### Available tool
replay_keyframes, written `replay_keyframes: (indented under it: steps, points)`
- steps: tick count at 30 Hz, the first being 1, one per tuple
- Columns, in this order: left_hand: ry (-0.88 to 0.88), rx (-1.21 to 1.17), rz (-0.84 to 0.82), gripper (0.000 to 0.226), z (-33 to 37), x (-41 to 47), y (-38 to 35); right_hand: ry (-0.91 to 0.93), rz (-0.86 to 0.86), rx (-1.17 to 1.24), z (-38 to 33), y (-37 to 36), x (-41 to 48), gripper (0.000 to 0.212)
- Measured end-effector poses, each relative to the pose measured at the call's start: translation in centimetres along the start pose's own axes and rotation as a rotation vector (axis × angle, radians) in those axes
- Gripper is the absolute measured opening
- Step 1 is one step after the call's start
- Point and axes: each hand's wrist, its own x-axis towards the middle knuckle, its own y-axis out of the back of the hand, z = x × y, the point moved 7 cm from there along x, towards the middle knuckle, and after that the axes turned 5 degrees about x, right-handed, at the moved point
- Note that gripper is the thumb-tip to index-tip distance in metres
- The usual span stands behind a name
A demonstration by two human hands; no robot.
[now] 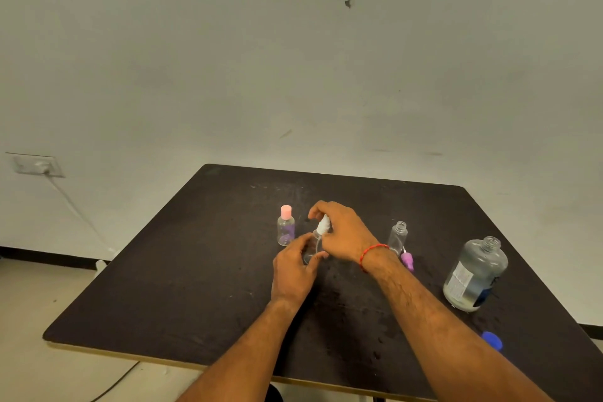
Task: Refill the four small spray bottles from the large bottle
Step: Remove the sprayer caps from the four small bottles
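The open large bottle (474,274) stands on the dark table (163,303), well right of the grip. The left hand (293,268) holds a small clear bottle (311,250); the right hand (346,232) pinches its white spray top (324,225). A pink-capped bottle (286,227) stands just left.

Dim, flat indoor light w/ greenish-grey cast; source out of view. Wall (293,59) evenly lit, darker twd corners. Bench (163,287) top matte, dark; soft weak shadows beside forearms. Large bottle (474,274) carries a pale sheen on its side. Wide-angle bend splays bench edges. Overall soft: left hand (293,271) & right hand (342,235) slightly smeared, white spray head (324,226) blurry, small bottle (310,251) barely readable vs dark top.
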Motion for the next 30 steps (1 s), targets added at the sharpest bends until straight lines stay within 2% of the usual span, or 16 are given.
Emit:
replay_keyframes:
  steps: [5,9,13,17,20,24,30]
  points:
    - [-0.004,-0.005,0.010,0.049,0.3,-0.1,0.1,-0.102,0.116,-0.078,1.1,0.5,0.0,0.025]
    - [0.005,-0.014,-0.002,0.048,0.1,-0.1,-0.1,-0.093,0.078,-0.092,0.8,0.5,0.0,0.012]
    - [0.013,-0.026,-0.007,0.049,0.2,0.0,-0.1,-0.002,-0.010,-0.073,-0.1,0.1,0.0,0.026]
    - [0.007,-0.034,-0.014,0.049,0.3,-0.1,-0.1,-0.040,0.055,-0.055,0.4,0.5,-0.2,0.033]
    - [0.002,-0.036,-0.010,0.049,0.2,-0.1,-0.1,-0.102,0.118,-0.093,0.9,1.0,-0.1,0.021]
    - [0.012,-0.026,-0.009,0.048,0.2,-0.2,0.0,-0.099,0.102,-0.138,0.2,1.4,-0.2,0.002]
    - [0.058,-0.009,0.005,0.046,-0.1,-0.1,0.1,-0.017,0.136,-0.155,-1.9,4.0,-1.0,0.025]
